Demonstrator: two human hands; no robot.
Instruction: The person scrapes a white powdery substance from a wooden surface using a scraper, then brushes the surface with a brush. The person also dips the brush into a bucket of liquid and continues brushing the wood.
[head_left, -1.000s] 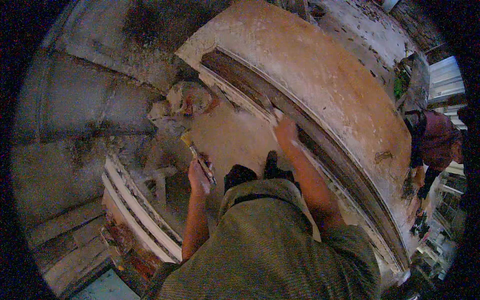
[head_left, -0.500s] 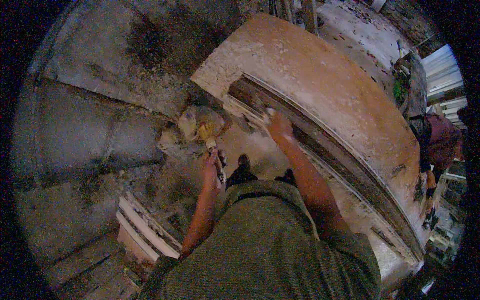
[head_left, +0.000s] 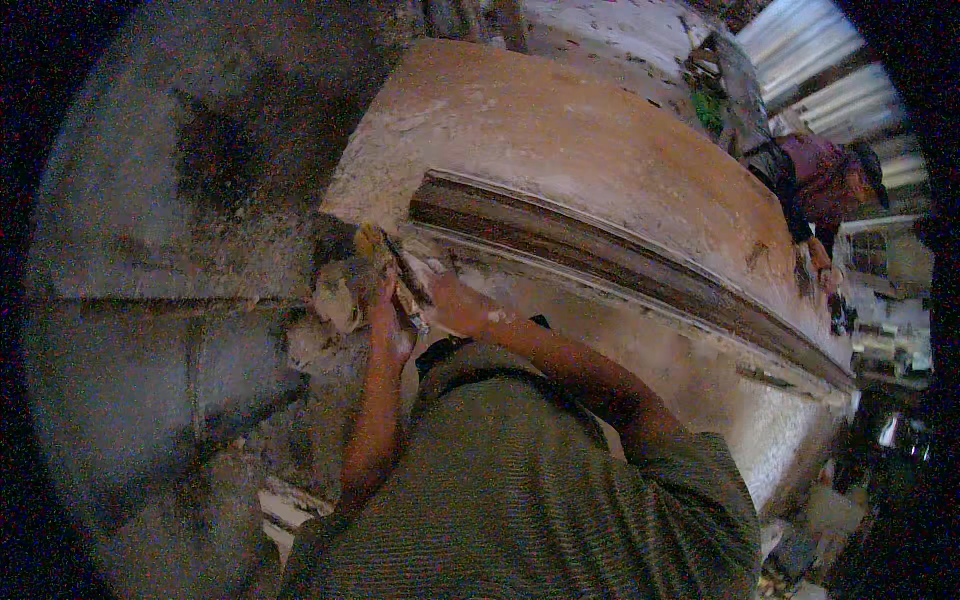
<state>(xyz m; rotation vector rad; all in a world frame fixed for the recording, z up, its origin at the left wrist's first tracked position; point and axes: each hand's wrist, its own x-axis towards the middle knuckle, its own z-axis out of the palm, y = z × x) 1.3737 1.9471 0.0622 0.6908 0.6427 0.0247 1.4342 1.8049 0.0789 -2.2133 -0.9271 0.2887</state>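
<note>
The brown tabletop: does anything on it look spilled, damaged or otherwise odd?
Whitish residue streaks the left end of the tabletop, beside the long dark strip, making its brown uneven. No clear break shows, though the picture is grainy.

Head-worn fisheye, facing down

The person's 2 hands are working close together, the left hand [head_left: 388,320] gripping a yellow-bristled brush [head_left: 370,243] with its bristles pointing up and away, and the right hand [head_left: 458,305] hovering just beside it, its grip too blurred to tell. Beyond them, a dusty orange-brown table [head_left: 600,140] is bearing a long dark channel [head_left: 620,270] along its near side, while at its far right a co-worker [head_left: 825,180] in a maroon top is bending forward.
</note>
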